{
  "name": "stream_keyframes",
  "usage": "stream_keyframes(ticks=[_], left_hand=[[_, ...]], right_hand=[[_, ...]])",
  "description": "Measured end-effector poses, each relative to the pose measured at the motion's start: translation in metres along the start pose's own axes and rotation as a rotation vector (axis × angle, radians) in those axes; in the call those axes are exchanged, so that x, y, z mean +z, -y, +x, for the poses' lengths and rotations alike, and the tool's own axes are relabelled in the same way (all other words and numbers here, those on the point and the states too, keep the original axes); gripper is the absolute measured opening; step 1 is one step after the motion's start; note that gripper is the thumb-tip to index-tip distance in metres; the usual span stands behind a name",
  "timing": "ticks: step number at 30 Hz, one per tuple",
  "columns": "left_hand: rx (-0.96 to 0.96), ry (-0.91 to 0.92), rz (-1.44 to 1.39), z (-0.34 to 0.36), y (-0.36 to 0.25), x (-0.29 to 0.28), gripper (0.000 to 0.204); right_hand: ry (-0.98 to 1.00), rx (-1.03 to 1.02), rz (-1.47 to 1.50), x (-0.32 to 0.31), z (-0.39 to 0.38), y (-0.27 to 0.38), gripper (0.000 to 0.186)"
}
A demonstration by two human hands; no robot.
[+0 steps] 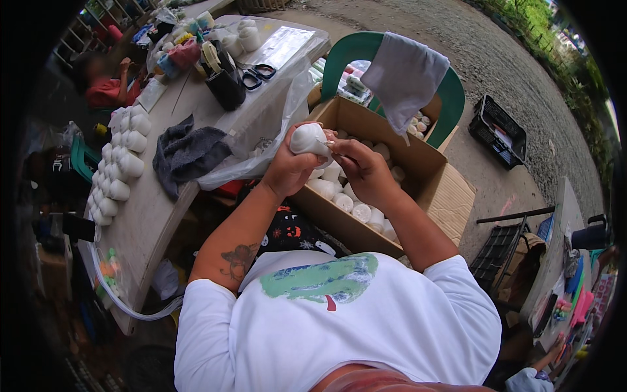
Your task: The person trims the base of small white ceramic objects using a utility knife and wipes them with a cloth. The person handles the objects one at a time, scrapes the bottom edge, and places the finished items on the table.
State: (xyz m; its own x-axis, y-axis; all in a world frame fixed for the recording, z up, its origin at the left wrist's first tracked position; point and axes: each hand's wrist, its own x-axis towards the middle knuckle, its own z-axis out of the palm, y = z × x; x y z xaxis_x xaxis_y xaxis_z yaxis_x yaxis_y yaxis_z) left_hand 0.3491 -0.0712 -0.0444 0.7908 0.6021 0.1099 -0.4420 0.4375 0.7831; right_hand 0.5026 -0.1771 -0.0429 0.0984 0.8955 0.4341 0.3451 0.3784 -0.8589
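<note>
Over the near side of a cardboard box [454,212], my left hand [289,166] holds a white rounded piece [307,139], smooth and cup-sized, its fingers wrapped round it. My right hand [367,168] is closed in a pinch against the right side of that piece. What the pinching fingertips hold, if anything, is too small to make out. Below both hands, several white cylindrical pieces [361,212] lie loose in the open box.
On the table [228,124] at left are rows of white pieces [117,170], a dark cloth [186,151], scissors [258,77] and a black holder [225,81]. A green chair [450,98] draped with a pale cloth [406,75] stands beyond the box. A black crate [498,132] sits right.
</note>
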Motion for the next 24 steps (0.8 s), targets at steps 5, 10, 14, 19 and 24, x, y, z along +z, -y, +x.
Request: stream_keyframes(ticks=[5, 10, 14, 19, 24], left_hand=[[-0.016, -0.002, 0.059, -0.002, 0.004, -0.002, 0.063], [-0.014, -0.055, 0.014, -0.002, 0.008, -0.006, 0.062], [-0.023, -0.069, 0.014, -0.003, 0.007, -0.003, 0.061], [-0.02, -0.105, 0.052, -0.003, 0.013, -0.007, 0.06], [-0.018, -0.147, 0.044, -0.001, 0.015, -0.005, 0.058]], right_hand=[[-0.027, 0.418, 0.438, -0.011, 0.011, 0.001, 0.02], [0.004, 0.137, 0.113, 0.002, 0.001, -0.004, 0.022], [0.027, 0.174, 0.159, 0.0, -0.002, -0.009, 0.023], [-0.051, 0.29, 0.292, 0.001, 0.007, -0.011, 0.023], [-0.012, 0.046, -0.022, 0.011, -0.006, -0.013, 0.024]])
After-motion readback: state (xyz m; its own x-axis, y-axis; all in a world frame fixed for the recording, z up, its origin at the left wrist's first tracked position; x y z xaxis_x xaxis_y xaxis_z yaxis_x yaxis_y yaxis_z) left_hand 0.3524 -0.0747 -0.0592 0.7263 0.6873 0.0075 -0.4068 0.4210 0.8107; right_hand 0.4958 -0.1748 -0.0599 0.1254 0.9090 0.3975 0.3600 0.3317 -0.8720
